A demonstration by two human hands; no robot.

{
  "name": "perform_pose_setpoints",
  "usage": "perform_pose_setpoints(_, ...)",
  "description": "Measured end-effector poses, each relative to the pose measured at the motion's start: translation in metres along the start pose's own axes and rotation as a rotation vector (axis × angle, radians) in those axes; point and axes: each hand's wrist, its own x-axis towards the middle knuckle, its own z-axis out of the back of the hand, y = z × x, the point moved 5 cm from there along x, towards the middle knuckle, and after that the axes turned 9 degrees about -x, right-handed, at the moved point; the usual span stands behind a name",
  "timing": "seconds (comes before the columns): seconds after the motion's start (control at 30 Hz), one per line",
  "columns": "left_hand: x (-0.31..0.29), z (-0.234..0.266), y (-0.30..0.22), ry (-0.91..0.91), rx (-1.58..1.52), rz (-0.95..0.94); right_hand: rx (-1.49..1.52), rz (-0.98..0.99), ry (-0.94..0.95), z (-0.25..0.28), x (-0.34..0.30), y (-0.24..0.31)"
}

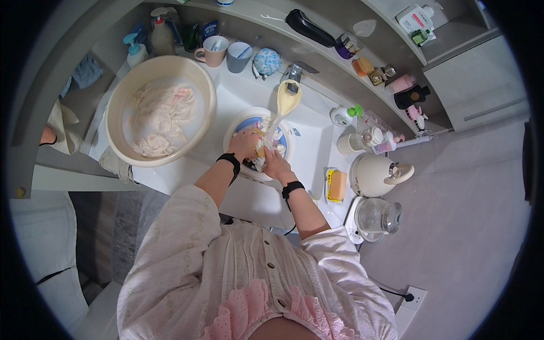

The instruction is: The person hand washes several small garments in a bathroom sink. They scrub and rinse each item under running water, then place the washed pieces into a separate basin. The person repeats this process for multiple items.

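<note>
Left hand [245, 144] and right hand [276, 165] nearly met over bundled cloth [260, 151] in a round basin [229, 131]; the bundle lay between them, running near to far, right hand nearer; any clamping couldn't be told.

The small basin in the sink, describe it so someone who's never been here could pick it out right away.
Find the white sink near the middle of the view. In it, the small round basin sits under the left hand and right hand. Its white rim and blue inner band set it apart from the much larger beige tub to its left.
</note>
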Motion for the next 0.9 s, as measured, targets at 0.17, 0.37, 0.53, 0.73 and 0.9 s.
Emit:
perform_pose_setpoints(0.17, 0.0009, 0.0006, -0.0005, 0.008, 0.006, 0.013, -0.019, 0.013, 0.005, 0.0005, 0.0004, 0.0013)
perform_pose_setpoints(0.37, 0.0002, 0.0009, -0.0019, 0.013, 0.025, 0.016, 0.001, 0.014, 0.004, -0.0004, 0.001, -0.0001)
perform_pose_setpoints(0.53, 0.0, 0.0006, -0.0011, 0.013, 0.042, 0.014, -0.003, 0.016, 0.002, 0.0, 0.0008, 0.0)
perform_pose_setpoints(0.73, 0.0024, -0.0035, 0.0035, 0.013, 0.067, 0.002, -0.002, 0.02, -0.006, -0.0014, 0.0011, 0.0003)
perform_pose_setpoints(0.9, 0.0056, -0.0067, 0.0065, -0.023, 0.045, -0.016, 0.009, 0.019, -0.015, -0.0023, 0.0011, 0.0)
